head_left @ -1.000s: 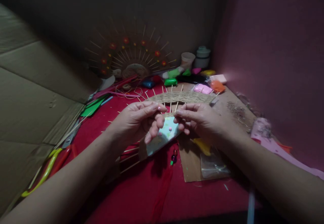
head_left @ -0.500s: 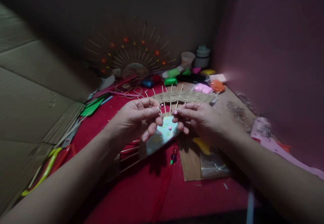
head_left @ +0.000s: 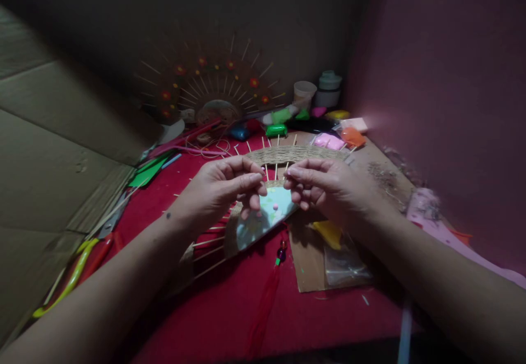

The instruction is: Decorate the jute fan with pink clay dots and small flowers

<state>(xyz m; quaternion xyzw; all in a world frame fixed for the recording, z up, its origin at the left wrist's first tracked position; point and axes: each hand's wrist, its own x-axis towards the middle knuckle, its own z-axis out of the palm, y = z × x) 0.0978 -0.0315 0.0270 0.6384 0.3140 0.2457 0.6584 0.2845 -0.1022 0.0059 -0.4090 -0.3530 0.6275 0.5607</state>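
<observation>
Left hand (head_left: 228,184) curling its lower fingers inward since earlier | right hand (head_left: 329,186) facing it above woven stick fan (head_left: 269,210) | both grips pinching closed, cannot tell on what

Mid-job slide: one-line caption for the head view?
Left hand and right hand poised over a woven stick fan, red tassel lying below.

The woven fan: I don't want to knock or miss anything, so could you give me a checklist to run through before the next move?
1. Left hand fingertips loaded: cannot tell; any small piece is hidden.
2. Right hand fingertips loaded: cannot tell, too small and dim.
3. Pink ball on the pale blue panel uncovered: ok.
4. Whole woven fan visible: not ok, hands block parts.
5. Red tassel clear of both hands: ok.
</observation>
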